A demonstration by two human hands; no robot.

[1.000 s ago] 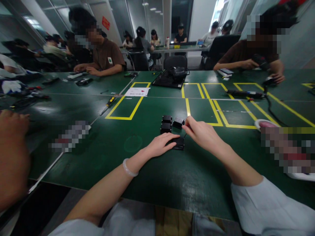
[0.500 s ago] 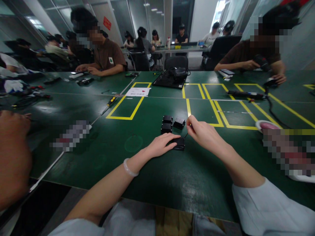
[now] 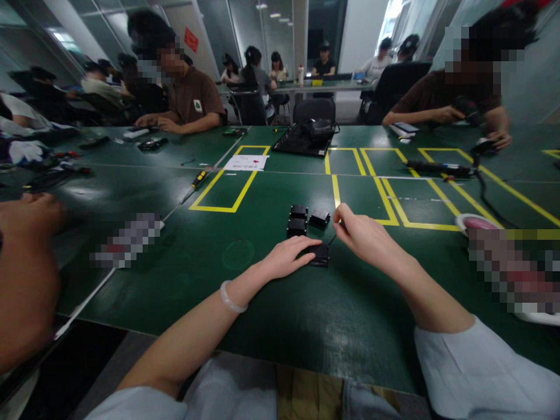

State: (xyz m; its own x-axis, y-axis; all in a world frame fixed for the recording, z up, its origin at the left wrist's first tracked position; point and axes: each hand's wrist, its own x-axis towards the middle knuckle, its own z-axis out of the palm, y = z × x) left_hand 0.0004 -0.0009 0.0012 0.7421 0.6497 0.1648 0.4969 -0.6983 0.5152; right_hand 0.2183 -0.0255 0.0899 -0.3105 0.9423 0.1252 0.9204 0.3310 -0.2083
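Note:
On the green table a small black block (image 3: 321,255) lies under my left hand (image 3: 289,257), whose fingers and thumb grip it from the left. My right hand (image 3: 357,232) is closed in a pinch around a thin dark rod-like tool (image 3: 332,240). The tool slants down to the left, its lower end at the top right of the gripped block; its upper part is hidden in my fingers. Just behind stand more black blocks: one (image 3: 297,227) in front of another (image 3: 299,211), and a third (image 3: 319,219) to their right, set at an angle.
A yellow-black screwdriver (image 3: 199,178) and a white paper sheet (image 3: 245,163) lie farther left. Behind are a black panel (image 3: 300,146) and yellow tape outlines (image 3: 214,209). A pixelated white-edged item (image 3: 464,220) sits right. At left, another person's arm (image 3: 28,280) reaches in.
My hands, the block and the tool stay almost as they were. The other person's hand at the left edge has moved slightly.

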